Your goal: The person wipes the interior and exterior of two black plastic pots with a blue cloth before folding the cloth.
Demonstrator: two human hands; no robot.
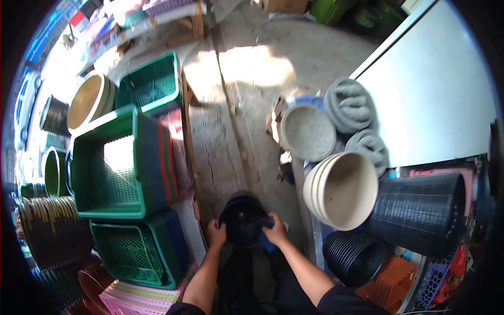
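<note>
A round black plastic pot (241,223) is held low in front of my body, its mouth facing up towards me. It looks like a stack, since a second rim shows at its far side. My left hand (216,233) grips the pot's left rim, thumb on the inner side. On the opposite side, my right hand (276,231) is closed on a dark blue cloth (268,239) at the pot's right edge. Part of the cloth hangs down outside the pot.
Stacked green baskets (139,168) and cream tubs (89,102) line the left. Cream pots (349,191), a grey bowl (308,132), coiled grey rope-like pieces (350,105) and black pots (354,257) stand at right. A white panel (436,89) rises behind. Concrete floor (231,142) runs between.
</note>
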